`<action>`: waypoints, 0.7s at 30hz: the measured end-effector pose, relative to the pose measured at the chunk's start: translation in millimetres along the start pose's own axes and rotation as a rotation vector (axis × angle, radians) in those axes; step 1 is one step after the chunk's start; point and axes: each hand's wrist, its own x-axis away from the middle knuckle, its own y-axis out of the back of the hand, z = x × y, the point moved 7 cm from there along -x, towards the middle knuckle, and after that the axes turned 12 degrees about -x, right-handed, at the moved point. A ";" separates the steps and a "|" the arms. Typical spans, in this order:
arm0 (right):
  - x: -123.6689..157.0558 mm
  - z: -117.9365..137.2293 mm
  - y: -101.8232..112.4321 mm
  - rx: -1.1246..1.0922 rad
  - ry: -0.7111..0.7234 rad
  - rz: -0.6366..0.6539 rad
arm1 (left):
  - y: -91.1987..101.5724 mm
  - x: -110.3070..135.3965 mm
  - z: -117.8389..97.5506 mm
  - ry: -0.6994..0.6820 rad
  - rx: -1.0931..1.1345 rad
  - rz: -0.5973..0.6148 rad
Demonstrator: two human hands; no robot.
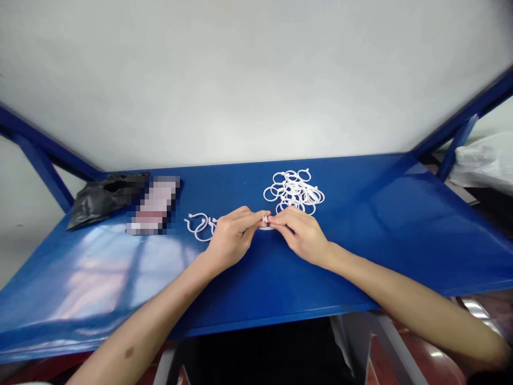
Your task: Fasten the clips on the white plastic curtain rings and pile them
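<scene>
Between my two hands is a white plastic ring (266, 228), its small clasp end pinched at the fingertips. My left hand (233, 235) grips it from the left, fingers closed. From the other side my right hand (301, 231) pinches the same ring with thumb and forefinger. Fingers hide most of the ring. Just beyond my right hand lies a pile of similar white rings (294, 190), overlapping one another. Several white rings with open ends (198, 227) rest beside my left hand, partly covered by it.
The blue table (352, 224) meets a pale wall at its back. A black plastic bag (100, 200) and a blurred-out flat rectangular object (156, 203) lie at the left. Blue frame posts (44, 171) rise at both sides. A white plastic bag (487, 160) is at far right.
</scene>
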 end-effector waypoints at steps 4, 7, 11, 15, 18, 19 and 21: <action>1.9 1.7 -1.7 0.052 0.068 0.015 | -2.3 0.0 -0.4 -0.035 0.000 0.000; 4.9 4.3 -3.9 0.099 0.116 0.052 | -6.0 1.9 -2.5 -0.068 0.007 0.006; 2.9 3.6 -4.2 0.119 0.119 0.059 | -8.4 0.2 -3.3 -0.087 -0.048 0.050; -9.7 -10.8 0.3 0.239 0.026 0.046 | -1.7 -7.0 13.1 -0.004 -0.277 0.266; -17.5 -27.4 12.5 0.436 -0.048 -0.017 | 11.9 -4.7 41.6 0.098 -0.482 0.493; -18.5 -33.2 17.2 0.495 -0.073 -0.040 | 16.9 -2.4 51.4 0.116 -0.525 0.552; -18.3 -43.9 24.3 0.581 -0.124 -0.062 | 24.3 3.3 69.8 0.145 -0.582 0.639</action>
